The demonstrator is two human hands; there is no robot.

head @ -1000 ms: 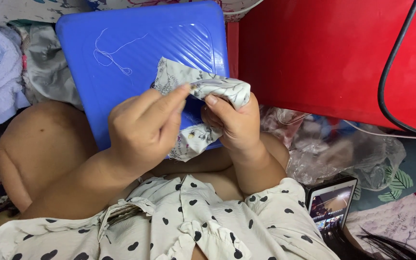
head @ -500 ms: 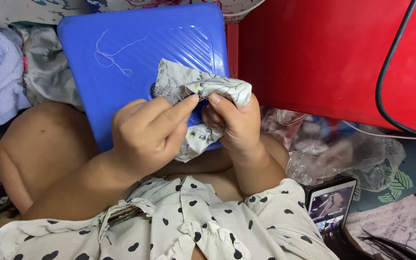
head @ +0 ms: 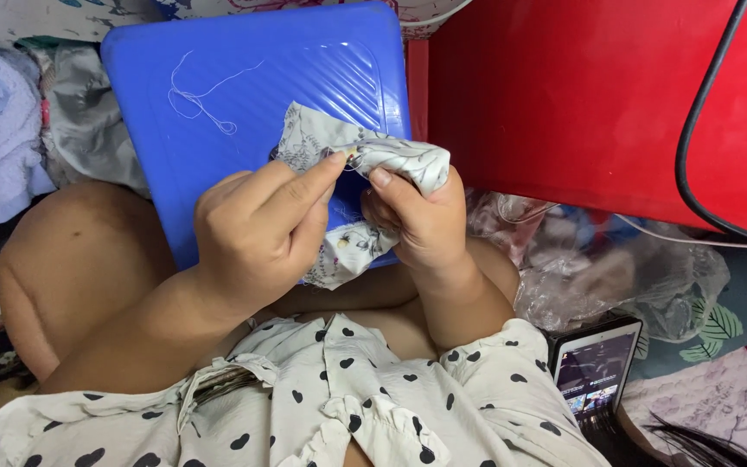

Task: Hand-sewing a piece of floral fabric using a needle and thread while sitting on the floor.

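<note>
A small piece of pale printed cotton cloth [head: 352,186], grey-green leaves on off-white, is held just above the lower right part of a ridged blue plastic lid [head: 218,78], which lies across the person's lap. The right hand [head: 421,220] is closed on the cloth, thumb on top and fingers underneath, with the fabric rolled over the forefinger into a firm little bundle. The left hand [head: 257,229] is closed too, its thumb and forefinger pinched at the folded edge of the cloth beside the right thumb; something small and yellowish sits at the pinch, too small to make out, possibly a needle or a pin. The rest of the cloth hangs loose below both hands, against the near edge of the blue lid.

A loop of thin white thread [head: 201,95] lies on the upper left part of the lid, well apart from the hands.

By its look, the cloth is light, soft and limp: it will fold and slide rather than keep a shape, so it handles best pinched close to the working edge, wrapped taut over a finger as it is now. Taken at a far corner, it would only droop.

To the right of the lid stands a red flat-sided panel [head: 564,104] with a black cable [head: 702,173] across it, and below that crumpled clear plastic [head: 633,277] and a small lit phone [head: 594,367].
</note>
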